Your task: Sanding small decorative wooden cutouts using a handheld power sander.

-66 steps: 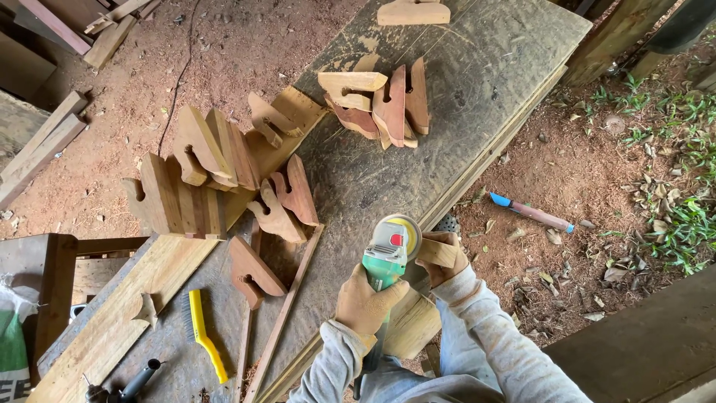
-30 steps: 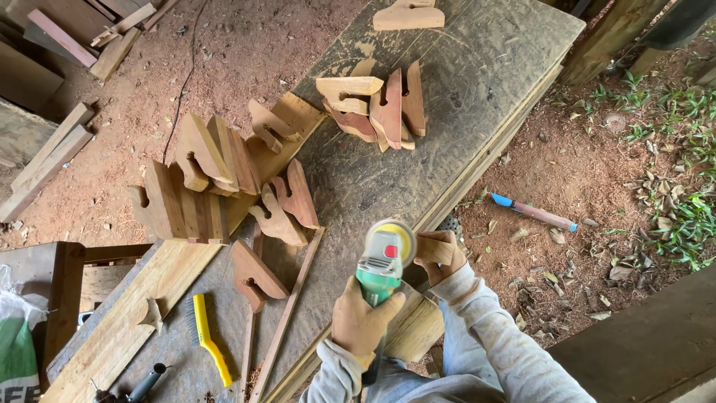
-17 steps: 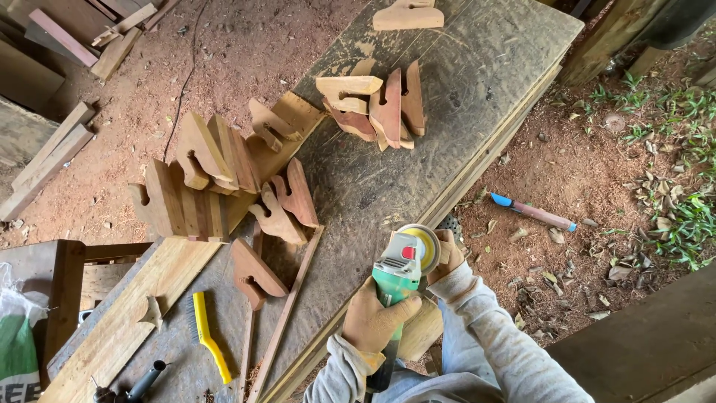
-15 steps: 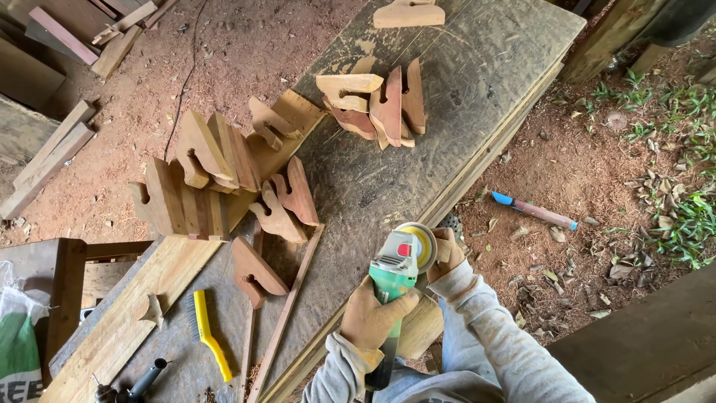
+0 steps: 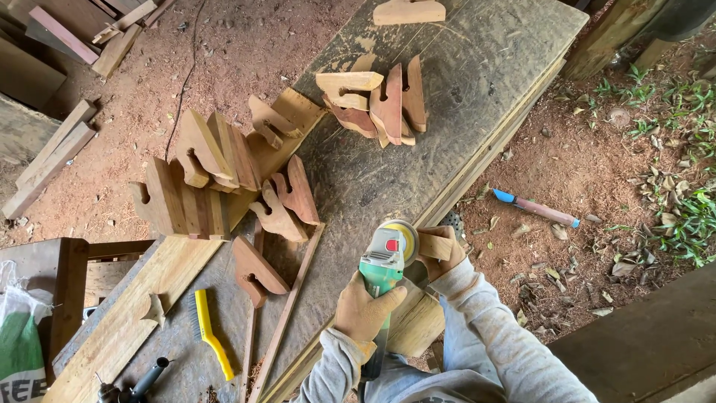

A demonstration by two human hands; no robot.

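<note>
Head view, looking down. Your gloved left hand [image 5: 363, 310] is clenched around the body of the green angle grinder [image 5: 382, 263], whose yellow disc [image 5: 406, 235] sits at the near edge of the table [image 5: 477, 67]. Your gloved right hand [image 5: 441, 252] has its fingers [image 5: 432, 245] closed on a small wooden piece [image 5: 435, 247] held just beside the disc; whether disc and piece are touching cannot be told. Farther up the table stands a cluster of cut wooden brackets [image 5: 377, 104]; a second group [image 5: 201, 179] leans on a pale plank [image 5: 171, 269] to the left. A yellow-handled wire brush [image 5: 209, 336] lies near the plank. On the dirt floor to the right lies a blue-tipped tool [image 5: 535, 208].
</note>
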